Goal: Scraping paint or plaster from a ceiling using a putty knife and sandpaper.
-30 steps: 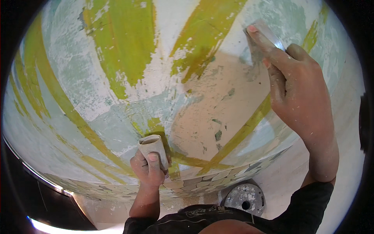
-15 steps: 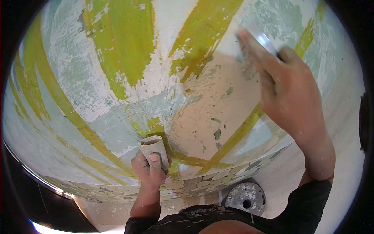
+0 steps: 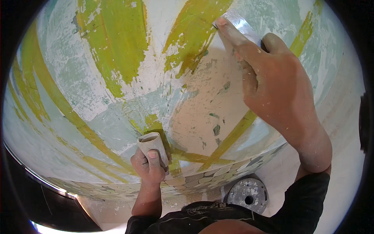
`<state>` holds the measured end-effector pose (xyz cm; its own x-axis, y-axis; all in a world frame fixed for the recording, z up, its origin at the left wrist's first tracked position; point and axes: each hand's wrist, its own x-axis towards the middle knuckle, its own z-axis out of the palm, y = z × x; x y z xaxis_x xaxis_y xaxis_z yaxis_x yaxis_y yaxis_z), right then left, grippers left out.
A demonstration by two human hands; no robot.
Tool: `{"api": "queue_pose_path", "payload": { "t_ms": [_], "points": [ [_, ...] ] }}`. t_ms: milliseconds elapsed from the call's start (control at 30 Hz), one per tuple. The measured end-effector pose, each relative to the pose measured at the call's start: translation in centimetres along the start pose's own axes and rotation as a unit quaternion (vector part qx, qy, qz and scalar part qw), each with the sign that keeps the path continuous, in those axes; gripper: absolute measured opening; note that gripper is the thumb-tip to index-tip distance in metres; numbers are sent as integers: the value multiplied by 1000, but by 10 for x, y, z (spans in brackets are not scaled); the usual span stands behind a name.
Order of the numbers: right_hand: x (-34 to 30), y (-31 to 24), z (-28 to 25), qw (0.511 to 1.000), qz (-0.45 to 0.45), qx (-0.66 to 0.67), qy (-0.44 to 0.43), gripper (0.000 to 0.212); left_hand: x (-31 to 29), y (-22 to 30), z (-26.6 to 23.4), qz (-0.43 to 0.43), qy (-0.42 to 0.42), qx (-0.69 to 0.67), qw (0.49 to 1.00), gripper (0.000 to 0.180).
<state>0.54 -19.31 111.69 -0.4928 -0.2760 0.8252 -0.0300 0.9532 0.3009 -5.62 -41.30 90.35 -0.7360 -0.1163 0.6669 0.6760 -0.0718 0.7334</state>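
My right hand [image 3: 278,84] grips a metal scraper blade [image 3: 243,25], index finger stretched along it. The blade lies against the painted wall [image 3: 134,84], by the upper end of a yellow-green stripe [image 3: 202,27]. Below it spreads a bare beige patch [image 3: 198,124] with dark green flecks. My left hand [image 3: 150,165] is closed round a pale, hollow, slightly flattened tube [image 3: 154,144], with the thumb pressed on its side. The tube's open end faces up, and it is held close to the lower wall, over a short yellow-green mark.
A stone-patterned band [image 3: 206,177] runs along the wall's foot. On the floor at the lower right stands a round grey object [image 3: 249,195] with a centre hole and white splatters. A dark panel [image 3: 50,202] with a bright edge lies at lower left.
My right hand has moved left and slightly up with the scraper, which now shows more sharply. The left hand keeps its hold on the tube, almost unmoved.
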Motion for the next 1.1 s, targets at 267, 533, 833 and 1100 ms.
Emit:
{"api": "queue_pose_path", "payload": {
  "t_ms": [267,533,833,1100],
  "points": [
    [-29,0,3,998,37,26,-51,57,-4,-4,-5,-4,-10,-24,1000,58],
    [-23,1,14,997,8,74,23,57,1,-8,-2,36,-7,9,999,59],
    [-47,8,21,973,70,215,53,49,-2,-8,0,49,11,18,999,66],
    [-55,-13,43,841,263,460,109,38,-2,-7,3,46,29,26,998,67]
  ]
}}
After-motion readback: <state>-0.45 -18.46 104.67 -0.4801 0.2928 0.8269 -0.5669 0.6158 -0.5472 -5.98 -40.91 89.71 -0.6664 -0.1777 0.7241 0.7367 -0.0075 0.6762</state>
